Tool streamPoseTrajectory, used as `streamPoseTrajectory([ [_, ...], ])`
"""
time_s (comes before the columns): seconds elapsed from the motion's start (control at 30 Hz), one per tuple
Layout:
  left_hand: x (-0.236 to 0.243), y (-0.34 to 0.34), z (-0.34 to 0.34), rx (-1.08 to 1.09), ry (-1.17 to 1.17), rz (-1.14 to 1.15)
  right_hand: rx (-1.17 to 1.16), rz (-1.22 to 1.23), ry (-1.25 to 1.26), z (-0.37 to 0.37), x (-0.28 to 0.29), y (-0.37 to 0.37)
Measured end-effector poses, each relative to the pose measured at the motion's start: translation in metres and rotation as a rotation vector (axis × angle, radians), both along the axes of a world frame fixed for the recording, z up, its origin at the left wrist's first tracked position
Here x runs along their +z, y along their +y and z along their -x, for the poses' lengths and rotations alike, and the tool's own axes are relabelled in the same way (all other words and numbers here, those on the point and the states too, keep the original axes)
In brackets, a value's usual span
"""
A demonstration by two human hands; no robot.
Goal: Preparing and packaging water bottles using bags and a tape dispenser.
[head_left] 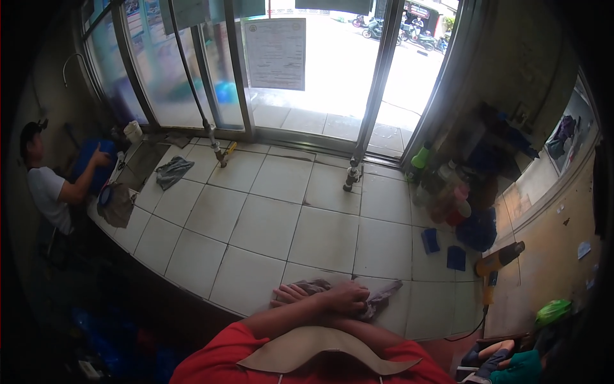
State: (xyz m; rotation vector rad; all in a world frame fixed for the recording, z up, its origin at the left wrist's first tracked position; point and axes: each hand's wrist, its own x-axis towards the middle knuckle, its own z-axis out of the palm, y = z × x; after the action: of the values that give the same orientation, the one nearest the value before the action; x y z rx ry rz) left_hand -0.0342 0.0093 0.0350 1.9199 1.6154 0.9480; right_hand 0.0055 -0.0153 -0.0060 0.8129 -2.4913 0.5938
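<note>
My forearms cross over the near edge of the white tiled counter (265,233). My left hand (348,297), reaching over to the right, is closed on a crumpled greyish-purple rag (382,298). Underneath passes my right forearm, and my right hand (291,294) comes out on the left side. Its fingers are stretched and spread flat beside more bunched grey-brown cloth (316,286). Whether both pieces of cloth are one rag is hidden by my left hand and wrist.
Two metal pipe fittings (220,155) (352,176) stand on the counter. A grey rag (174,171) lies left; blue pieces (430,240), bottles (419,160) and a heat gun (499,259) are right. At far left, a person (48,185) handles a blue container (96,163). Glass doors (300,137) stand ahead.
</note>
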Motion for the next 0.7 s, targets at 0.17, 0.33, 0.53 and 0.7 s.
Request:
streamPoseTrajectory([
  [0.17, -0.002, -0.001, -0.001, 0.008, 0.016, -0.006, -0.007, 0.018, -0.001, -0.002, -0.002, -0.002],
  [0.33, 0.002, -0.002, -0.001, 0.03, -0.007, -0.019, -0.009, 0.01, 0.012, -0.003, -0.005, -0.003],
  [0.53, 0.007, -0.008, -0.002, 0.073, -0.088, -0.014, 0.009, 0.028, -0.068, -0.006, 0.002, -0.005],
  [0.7, 0.012, -0.005, 0.002, 0.046, -0.116, -0.022, -0.02, 0.013, -0.024, -0.004, 0.0, -0.004],
])
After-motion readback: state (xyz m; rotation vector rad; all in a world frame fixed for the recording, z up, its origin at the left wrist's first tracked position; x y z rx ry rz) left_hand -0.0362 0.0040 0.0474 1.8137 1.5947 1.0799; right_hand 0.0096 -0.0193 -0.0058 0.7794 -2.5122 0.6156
